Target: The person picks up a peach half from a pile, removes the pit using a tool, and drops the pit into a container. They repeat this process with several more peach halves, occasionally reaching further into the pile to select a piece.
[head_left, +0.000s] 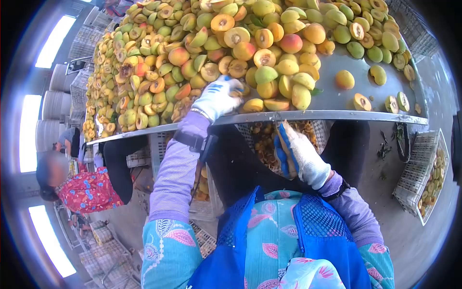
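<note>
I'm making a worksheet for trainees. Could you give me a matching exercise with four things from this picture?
1. Left hand
2. Right hand
3. Crate at far right
4. Blue vest

A. On the floor
B. Worn over a patterned top
C. At the fruit pile
D. Just below the table edge, near the lap

Pairs: 1-C, 2-D, 3-A, 4-B

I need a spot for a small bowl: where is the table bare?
The table has bare surface toward the right: one patch bordered by the fruit heap, the front rim, the lone round fruit and a cut half. Centre and left are crowded: fruit lies close to the rim, with the left hand among it.
</note>
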Action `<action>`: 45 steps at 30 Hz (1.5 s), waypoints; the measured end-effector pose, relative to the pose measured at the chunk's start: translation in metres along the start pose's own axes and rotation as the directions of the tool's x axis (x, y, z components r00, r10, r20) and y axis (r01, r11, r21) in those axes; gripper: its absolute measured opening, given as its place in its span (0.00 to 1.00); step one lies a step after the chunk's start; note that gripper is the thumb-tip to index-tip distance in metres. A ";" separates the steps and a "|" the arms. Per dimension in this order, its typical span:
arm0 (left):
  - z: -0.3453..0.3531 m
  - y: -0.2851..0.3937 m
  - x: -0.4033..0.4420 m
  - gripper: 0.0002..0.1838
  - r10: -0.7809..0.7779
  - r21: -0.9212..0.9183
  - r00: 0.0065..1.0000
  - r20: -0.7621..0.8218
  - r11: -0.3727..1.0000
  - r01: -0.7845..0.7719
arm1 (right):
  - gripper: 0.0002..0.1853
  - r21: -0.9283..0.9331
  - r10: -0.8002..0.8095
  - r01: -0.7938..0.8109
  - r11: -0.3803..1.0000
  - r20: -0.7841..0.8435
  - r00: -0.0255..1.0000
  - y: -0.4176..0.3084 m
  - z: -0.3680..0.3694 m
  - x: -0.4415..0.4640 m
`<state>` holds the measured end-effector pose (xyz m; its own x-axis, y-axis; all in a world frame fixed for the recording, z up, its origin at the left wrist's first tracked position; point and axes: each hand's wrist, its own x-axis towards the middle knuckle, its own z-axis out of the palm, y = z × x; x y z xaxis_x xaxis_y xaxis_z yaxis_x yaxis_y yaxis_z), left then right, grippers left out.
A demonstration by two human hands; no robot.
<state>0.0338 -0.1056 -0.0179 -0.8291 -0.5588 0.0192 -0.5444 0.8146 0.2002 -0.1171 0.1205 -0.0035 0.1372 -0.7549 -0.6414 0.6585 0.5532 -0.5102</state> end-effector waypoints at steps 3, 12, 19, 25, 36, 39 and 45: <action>0.009 -0.010 -0.022 0.13 -0.549 -0.799 0.825 0.130 0.435 0.416 | 0.21 -0.162 -0.219 0.212 0.964 -0.027 0.975 0.001 0.010 0.015; -0.008 0.069 -0.046 0.16 -0.536 -0.983 0.835 -0.126 0.180 -0.033 | 0.21 -0.778 -0.571 0.397 0.487 0.061 0.819 -0.010 0.043 0.021; -0.007 0.064 -0.044 0.16 -0.515 -0.954 0.857 -0.016 0.265 0.141 | 0.24 -0.735 -0.546 0.426 0.527 0.091 0.833 -0.006 0.028 0.026; -0.030 0.083 -0.044 0.18 -0.264 -0.883 0.961 -0.078 0.466 0.056 | 0.23 -0.707 -0.464 0.482 0.518 0.241 0.852 -0.018 0.014 0.031; -0.004 0.107 -0.040 0.09 -0.472 -0.997 0.879 -0.069 0.051 -0.051 | 0.22 -0.237 -0.450 0.472 0.849 0.145 0.881 0.021 0.022 0.037; -0.013 0.102 -0.036 0.09 -0.439 -0.992 0.898 -0.045 0.124 0.011 | 0.25 -0.067 -0.357 0.363 0.929 0.087 0.930 0.028 0.031 0.032; -0.024 0.096 -0.031 0.14 -0.249 -0.940 0.968 0.003 0.330 0.087 | 0.28 -0.146 -0.189 0.202 0.968 0.094 0.977 -0.007 0.033 0.008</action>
<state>0.0099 -0.0141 0.0246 -0.6677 -0.7437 -0.0338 -0.1321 0.0736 0.9885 -0.0963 0.0988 0.0134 0.0791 -0.8758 -0.4762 0.5572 0.4349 -0.7074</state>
